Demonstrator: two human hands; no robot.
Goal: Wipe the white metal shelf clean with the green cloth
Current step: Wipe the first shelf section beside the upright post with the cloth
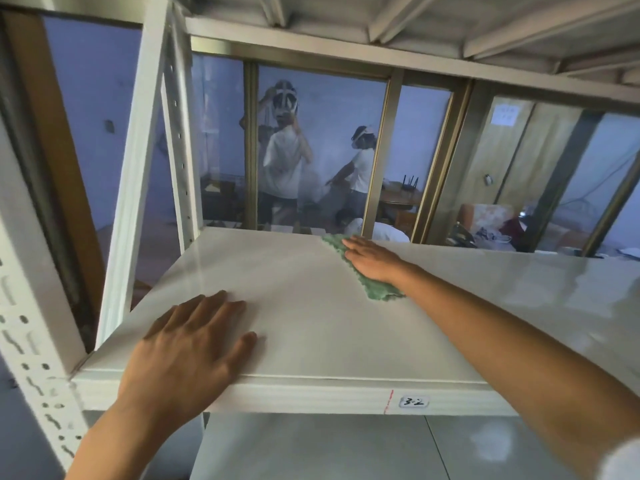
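Observation:
The white metal shelf (294,289) fills the middle of the view, its glossy top board at chest height. A green cloth (375,289) lies flat near the shelf's back edge, right of centre. My right hand (372,259) presses flat on the cloth with fingers stretched out toward the back edge, covering most of it. My left hand (194,344) rests palm down on the shelf's front left part, fingers spread, holding nothing.
White perforated uprights (31,341) stand at the left corner and behind it (180,140). Another shelf board (415,22) hangs overhead and a lower one (346,445) sits beneath. A label reading 3-2 (413,402) marks the front rim. Windows behind show two people.

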